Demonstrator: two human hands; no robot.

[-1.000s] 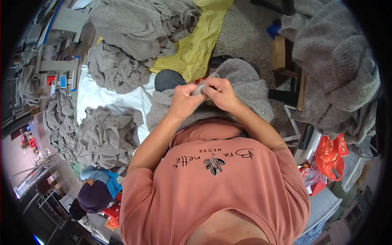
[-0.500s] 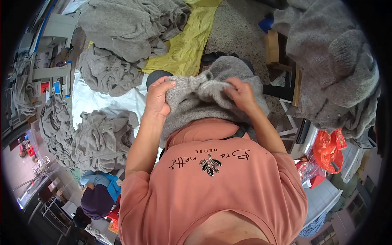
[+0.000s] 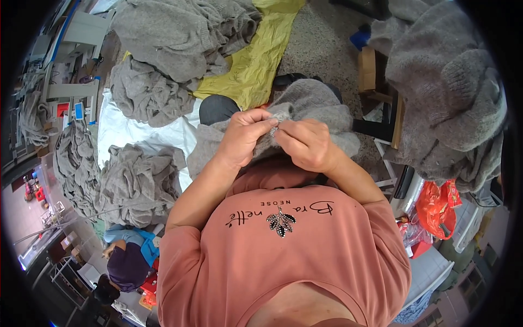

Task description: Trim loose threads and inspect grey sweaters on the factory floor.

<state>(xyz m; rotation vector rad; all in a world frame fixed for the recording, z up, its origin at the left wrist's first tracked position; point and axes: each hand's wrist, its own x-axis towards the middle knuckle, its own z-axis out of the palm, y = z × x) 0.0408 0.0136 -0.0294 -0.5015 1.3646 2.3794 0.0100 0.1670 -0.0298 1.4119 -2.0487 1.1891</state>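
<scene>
Across my lap lies a fuzzy grey knit garment (image 3: 316,101), bunched up. My left hand (image 3: 246,135) pinches a bit of its knit between thumb and forefinger. Right beside it, my right hand (image 3: 305,143) is closed in a pinch on the same spot, the fingertips of both hands nearly touching. Whether anything small sits between the fingertips I cannot make out. The rest of the garment drapes over my knees, partly hidden behind my hands.
Grey knit piles (image 3: 141,185) lie at the left on white sheeting (image 3: 188,131), others by a yellow sheet (image 3: 245,71). A big grey heap (image 3: 447,82) stands at the right near a cardboard box (image 3: 368,71) and red plastic bag (image 3: 436,204). Another person (image 3: 128,264) sits lower left.
My hands were apart, holding the garment stretched between them. Now they have come together at the middle, pinching one spot nearer my body.
</scene>
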